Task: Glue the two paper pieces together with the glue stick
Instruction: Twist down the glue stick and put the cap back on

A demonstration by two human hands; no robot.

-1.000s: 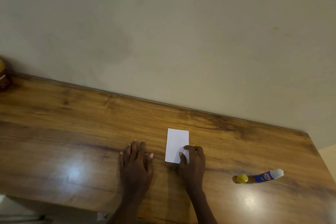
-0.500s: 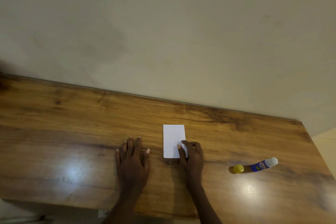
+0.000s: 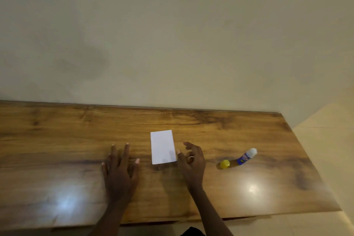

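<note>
Two hands are showing over a wooden table (image 3: 57, 140) that is standing against a plain wall (image 3: 172, 34). One white paper (image 3: 162, 147) is lying flat near the middle of the table; whether a second piece is lying under it cannot be told, since only a single rectangle is showing. The left hand (image 3: 120, 168) is lying flat on the wood to the left of the paper, fingers spread and apart from the sheet, gripping nothing. The right hand (image 3: 191, 163) is hanging loosely open just right of the paper, fingers half curled, thumb tip near the sheet's lower right corner; whether it is touching the edge cannot be told. It is holding nothing. Off to the right, well clear of both hands, the glue stick (image 3: 246, 156) is lying on its side, blue body and white tip pointing away to the right. Its yellow cap (image 3: 224, 164) is sitting just beside the stick's near end. Nothing is lying between the right hand and the cap. Two bright light glares are reflecting off the tabletop.
</note>
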